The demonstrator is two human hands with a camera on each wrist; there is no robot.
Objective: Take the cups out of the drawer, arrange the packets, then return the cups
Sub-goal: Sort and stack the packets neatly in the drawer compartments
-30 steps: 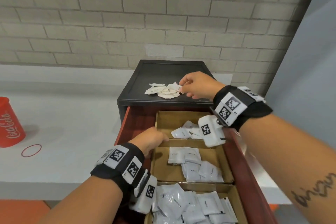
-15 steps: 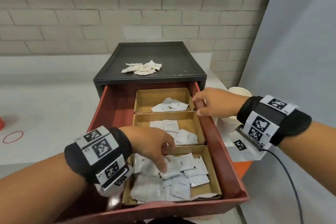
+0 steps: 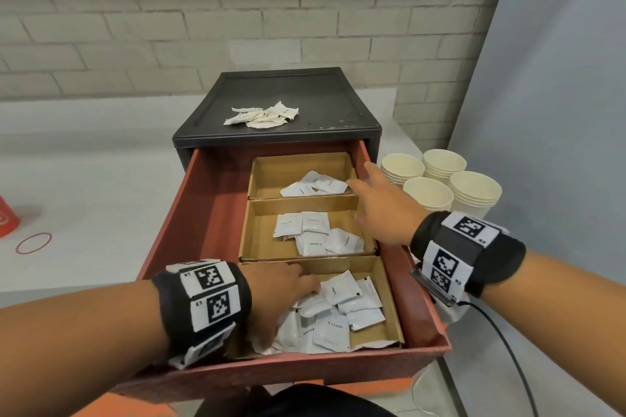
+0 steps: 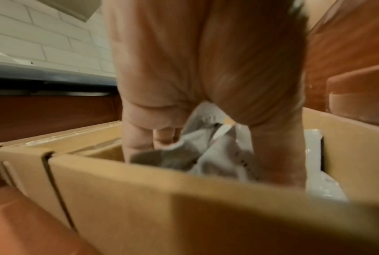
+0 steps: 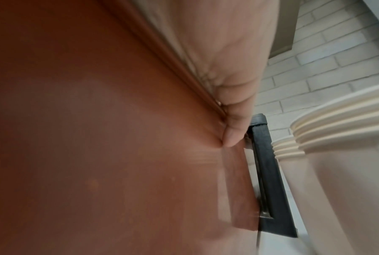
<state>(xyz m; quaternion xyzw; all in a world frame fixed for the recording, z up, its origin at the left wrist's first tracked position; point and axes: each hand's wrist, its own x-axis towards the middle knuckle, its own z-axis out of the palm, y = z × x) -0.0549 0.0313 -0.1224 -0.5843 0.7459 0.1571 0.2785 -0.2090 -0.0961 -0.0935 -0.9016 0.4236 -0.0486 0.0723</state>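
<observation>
The red drawer (image 3: pixel 210 186) stands pulled out of the black cabinet (image 3: pixel 281 91). It holds three cardboard compartments with white packets: far (image 3: pixel 315 184), middle (image 3: pixel 315 223) and near (image 3: pixel 338 291). My left hand (image 3: pixel 288 284) reaches down into the near compartment. In the left wrist view its fingers (image 4: pixel 138 138) and thumb bunch several packets (image 4: pixel 205 151) between them. My right hand (image 3: pixel 376 200) lies with straight fingers across the drawer's right wall (image 5: pixel 85 138), one digit pressed on its outer face. Stacks of cream paper cups (image 3: pixel 426 193) stand on the counter, right of the drawer.
Torn cream packets (image 3: pixel 264 115) lie on the cabinet top. A red cup (image 3: pixel 6 217) and a red rubber band (image 3: pixel 34 243) sit on the grey counter (image 3: pixel 84 179) at far left. A grey panel (image 3: pixel 559 112) closes the right side. A black cable (image 3: pixel 508 342) hangs from my right wrist.
My right hand left the torn packets on the cabinet top and came down onto the drawer's right wall. My left hand moved from the far divider into the near compartment.
</observation>
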